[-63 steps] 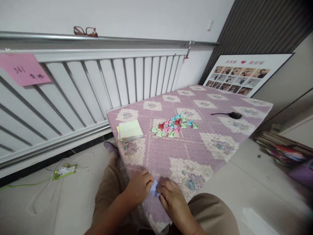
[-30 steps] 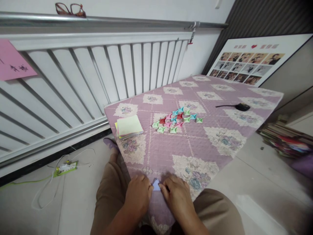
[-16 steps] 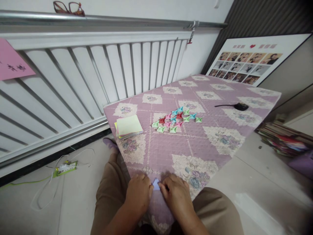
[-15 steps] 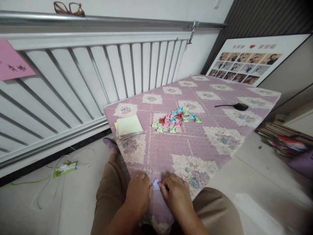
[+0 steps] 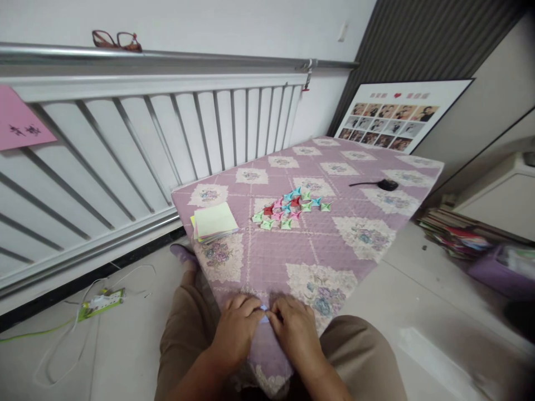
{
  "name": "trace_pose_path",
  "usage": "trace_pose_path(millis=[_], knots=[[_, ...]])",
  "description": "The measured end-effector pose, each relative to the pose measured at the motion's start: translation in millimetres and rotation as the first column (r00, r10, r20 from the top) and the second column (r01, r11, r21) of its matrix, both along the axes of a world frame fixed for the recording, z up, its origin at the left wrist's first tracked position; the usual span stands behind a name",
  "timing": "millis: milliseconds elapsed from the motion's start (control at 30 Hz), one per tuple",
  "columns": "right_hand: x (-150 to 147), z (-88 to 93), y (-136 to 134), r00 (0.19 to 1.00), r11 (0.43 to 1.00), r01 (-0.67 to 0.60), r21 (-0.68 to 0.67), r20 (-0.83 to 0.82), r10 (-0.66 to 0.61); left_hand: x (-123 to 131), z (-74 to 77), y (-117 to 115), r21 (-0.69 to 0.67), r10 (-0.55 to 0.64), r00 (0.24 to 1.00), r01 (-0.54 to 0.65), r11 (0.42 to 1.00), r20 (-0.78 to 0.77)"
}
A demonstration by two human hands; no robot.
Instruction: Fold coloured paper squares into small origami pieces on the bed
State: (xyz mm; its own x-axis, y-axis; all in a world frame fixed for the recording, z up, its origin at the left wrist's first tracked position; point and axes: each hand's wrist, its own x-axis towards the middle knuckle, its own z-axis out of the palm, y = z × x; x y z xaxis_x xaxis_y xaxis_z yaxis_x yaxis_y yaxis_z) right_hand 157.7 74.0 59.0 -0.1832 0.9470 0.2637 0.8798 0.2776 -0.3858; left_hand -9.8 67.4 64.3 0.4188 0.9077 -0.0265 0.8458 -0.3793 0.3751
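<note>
A small piece of folded blue-violet paper [image 5: 264, 318] lies at the near end of the table, mostly covered by my fingers. My left hand [image 5: 239, 323] grips its left side, fingers curled and thumb pressing on it. From the other side my right hand [image 5: 293, 326] pinches the paper, with its thumb close to the left one. Farther up the cloth sits a cluster of small folded paper pieces [image 5: 286, 208] in green, pink, red and blue. Left of them is a stack of square paper sheets [image 5: 215, 221], pale yellow on top.
The table wears a purple floral tablecloth [image 5: 276, 262]. A black object with a thin tail [image 5: 388, 184] lies toward its right edge. A white radiator [image 5: 137, 145] runs along the wall, with glasses [image 5: 117, 42] on the pipe above. A power strip [image 5: 101, 303] lies on the floor.
My hands have drawn closer together over the blue-violet paper. Less of it shows, and its triangular shape is now mostly covered. The whole view has shifted slightly with my head.
</note>
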Motion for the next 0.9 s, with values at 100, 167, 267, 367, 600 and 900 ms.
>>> trace_pose_path(millis=[100, 167, 267, 367, 600, 900], knots=[[1.3, -2.9, -0.5, 1.0, 1.0, 0.005, 0.01, -0.009, -0.005, -0.9, -3.7, 0.2, 0.02, -0.032, 0.999, 0.032, 0.999, 0.009], [3.9, -5.6, 0.3, 1.0, 0.999, 0.002, 0.032, -0.027, -0.001, -1.0, -5.6, 0.2, 0.021, -0.027, 1.0, 0.027, 0.999, 0.009], [8.9, -8.4, 1.1, 0.997, 0.998, -0.018, 0.061, -0.075, 0.023, -1.2, -7.2, 0.0, 0.025, -0.022, 1.0, 0.022, 0.999, 0.008], [9.1, -8.5, -3.9, 0.991, 0.994, -0.061, 0.093, -0.111, 0.071, -1.8, -6.9, -0.3, 0.035, -0.026, 1.0, 0.026, 0.999, 0.0], [-6.9, -21.8, -31.9, 0.984, 0.966, -0.164, 0.199, -0.036, 0.175, -2.5, -10.3, -0.6, 0.064, -0.036, 0.999, 0.037, 0.997, -0.02], [6.6, -28.0, -32.9, 0.965, 0.941, -0.258, 0.217, 0.103, 0.241, -21.2, -40.3, -11.6, 0.457, -0.181, 0.965, 0.25, 0.854, -0.19]])
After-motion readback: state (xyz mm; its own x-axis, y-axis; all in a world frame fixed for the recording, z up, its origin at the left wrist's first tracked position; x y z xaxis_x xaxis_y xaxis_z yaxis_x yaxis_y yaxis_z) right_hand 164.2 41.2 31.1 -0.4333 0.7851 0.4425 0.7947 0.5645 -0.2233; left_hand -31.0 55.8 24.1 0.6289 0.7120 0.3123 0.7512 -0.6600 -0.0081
